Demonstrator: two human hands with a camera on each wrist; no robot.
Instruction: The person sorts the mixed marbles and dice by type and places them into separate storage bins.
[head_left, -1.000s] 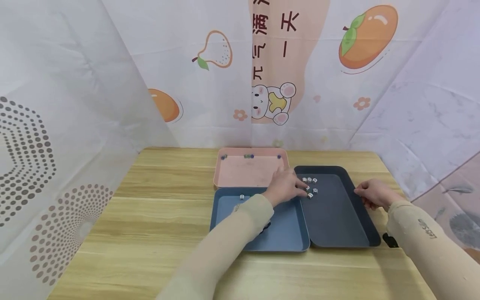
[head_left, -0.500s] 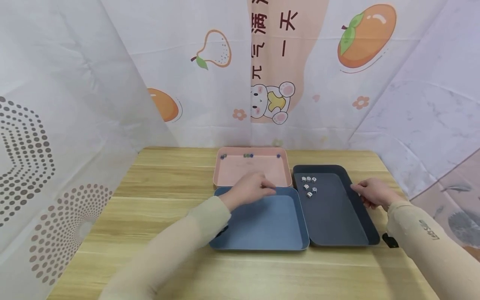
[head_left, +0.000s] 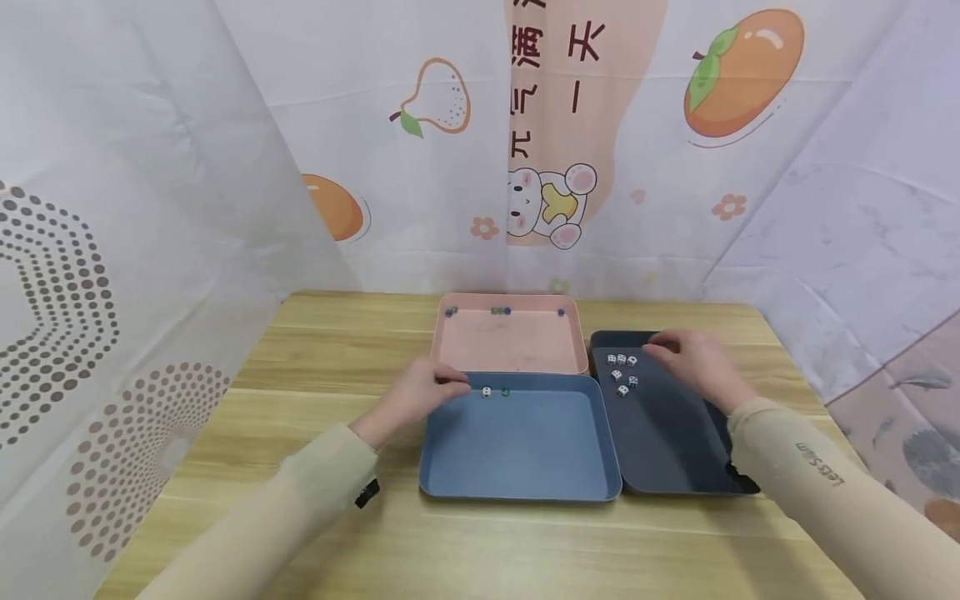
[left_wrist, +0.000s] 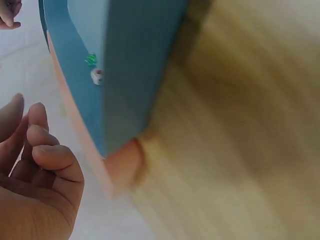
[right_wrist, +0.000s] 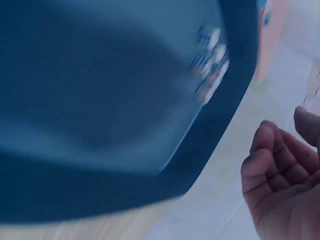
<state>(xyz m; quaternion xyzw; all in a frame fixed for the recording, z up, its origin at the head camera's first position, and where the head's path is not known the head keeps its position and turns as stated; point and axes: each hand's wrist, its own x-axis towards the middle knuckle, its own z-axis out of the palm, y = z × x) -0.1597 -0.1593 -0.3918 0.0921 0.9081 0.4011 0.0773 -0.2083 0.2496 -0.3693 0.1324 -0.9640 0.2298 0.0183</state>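
Observation:
My left hand (head_left: pixel 412 396) is over the back left corner of the blue tray (head_left: pixel 525 450), its fingers loosely bent with nothing between them. Inside that tray, near the back wall, lie a white die (head_left: pixel 487 392) and a small green bead (head_left: pixel 506 392). Over the back right part of the dark tray (head_left: pixel 660 450) hovers my right hand (head_left: pixel 701 367). In the right wrist view its fingers (right_wrist: pixel 257 162) are half bent, apart from the thumb, and hold nothing. Several white dice (head_left: pixel 622 360) are grouped at the dark tray's back left, blurred in the right wrist view.
Behind the blue tray sits a pink tray (head_left: pixel 510 346), with several small blue and green beads (head_left: pixel 500 311) along its back wall. The trays stand close together on a wooden table (head_left: pixel 337 333). A printed cloth (head_left: pixel 405 208) hangs behind the table.
My left hand has moved left from beside the dice, across the blue tray, uncovering the die and green bead. My right hand has left the dark tray's right rim and moved inward over it.

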